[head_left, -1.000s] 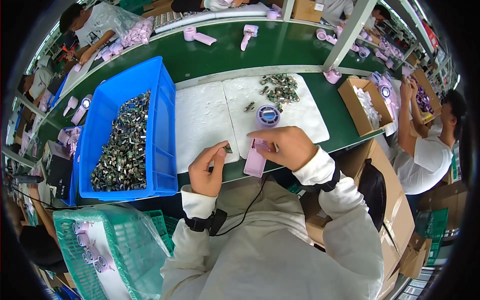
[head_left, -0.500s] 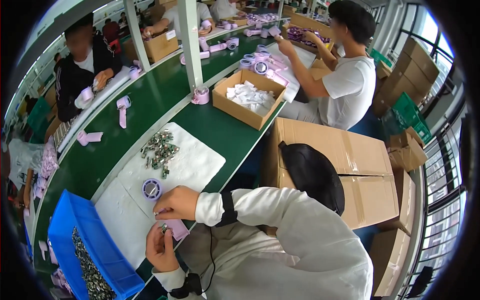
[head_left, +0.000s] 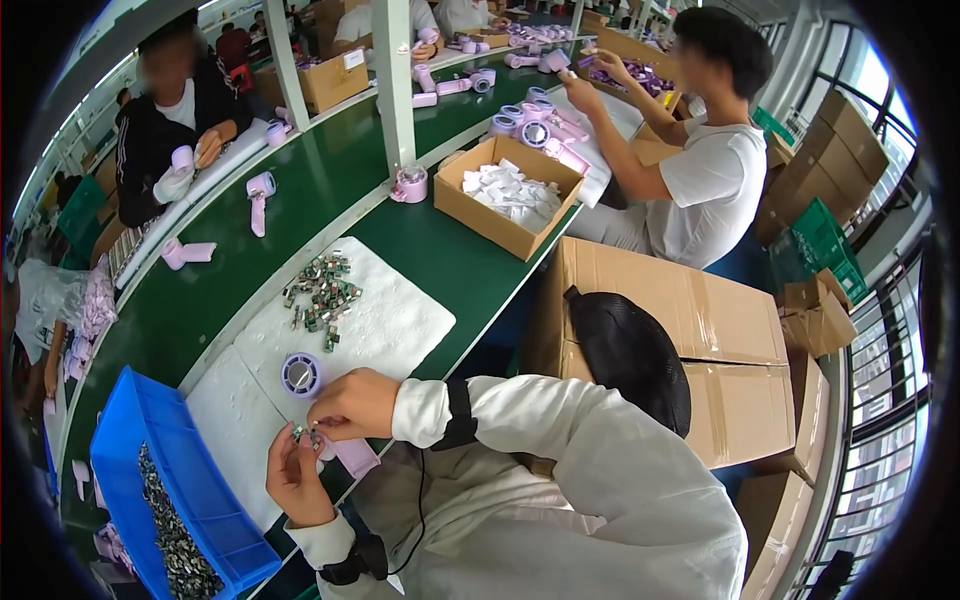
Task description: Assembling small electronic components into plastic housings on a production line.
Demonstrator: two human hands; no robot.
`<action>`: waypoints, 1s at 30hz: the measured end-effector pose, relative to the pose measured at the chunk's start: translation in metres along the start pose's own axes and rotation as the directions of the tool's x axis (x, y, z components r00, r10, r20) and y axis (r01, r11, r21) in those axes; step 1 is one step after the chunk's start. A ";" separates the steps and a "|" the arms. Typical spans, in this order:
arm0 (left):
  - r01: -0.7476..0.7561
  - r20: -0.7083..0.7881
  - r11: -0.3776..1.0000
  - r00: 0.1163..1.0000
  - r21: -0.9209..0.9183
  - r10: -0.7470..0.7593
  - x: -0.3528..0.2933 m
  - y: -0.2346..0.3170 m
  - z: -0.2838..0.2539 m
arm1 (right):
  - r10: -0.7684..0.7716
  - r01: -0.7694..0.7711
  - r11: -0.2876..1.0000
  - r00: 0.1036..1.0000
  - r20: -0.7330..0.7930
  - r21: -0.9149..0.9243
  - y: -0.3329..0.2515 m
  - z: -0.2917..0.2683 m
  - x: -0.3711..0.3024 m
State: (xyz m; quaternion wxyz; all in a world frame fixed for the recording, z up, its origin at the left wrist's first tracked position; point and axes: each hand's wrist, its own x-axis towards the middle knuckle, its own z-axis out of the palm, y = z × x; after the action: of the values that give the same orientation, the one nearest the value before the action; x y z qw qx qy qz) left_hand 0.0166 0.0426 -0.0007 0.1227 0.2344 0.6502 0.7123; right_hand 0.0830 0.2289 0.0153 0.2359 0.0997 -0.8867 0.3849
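Note:
My left hand (head_left: 300,482) pinches a small green circuit board (head_left: 307,436) between thumb and fingertips, over the table's near edge. The bent, pressed-together fingers of my right hand (head_left: 355,404) meet the board from the right; what they grip, if anything, is too small to make out. A round purple fan head (head_left: 300,375) lies on the white sheet (head_left: 395,300) just beyond. Under my right hand a flat pink handle (head_left: 354,457) sticks out; the hand hides whether it joins the fan head. Farther off on the sheet sits a loose pile of green circuit boards (head_left: 322,295).
At my left stands a blue bin (head_left: 205,480) with many small metallic parts. A carton of white pieces (head_left: 510,238) is at the bench's far end. Pink fans (head_left: 260,205) lie on the green belt. Large cartons (head_left: 690,310) stand at right, a black cap on top. Co-workers sit across and beyond.
My left hand has shifted left and slightly away from me with the circuit board, which now meets my right fingertips. The view has tilted slightly.

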 end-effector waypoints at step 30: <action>-0.049 0.073 0.992 0.996 -0.120 0.058 -0.016 0.003 0.005 | 0.233 -0.243 0.959 0.969 0.084 0.149 -0.021 -0.012 -0.002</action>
State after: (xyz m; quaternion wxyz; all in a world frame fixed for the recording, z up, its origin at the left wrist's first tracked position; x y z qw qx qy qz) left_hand 0.0334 0.0386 0.0000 0.1420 0.2712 0.5951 0.7431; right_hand 0.0963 0.2236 0.0349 0.1502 0.0233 -0.8661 0.4762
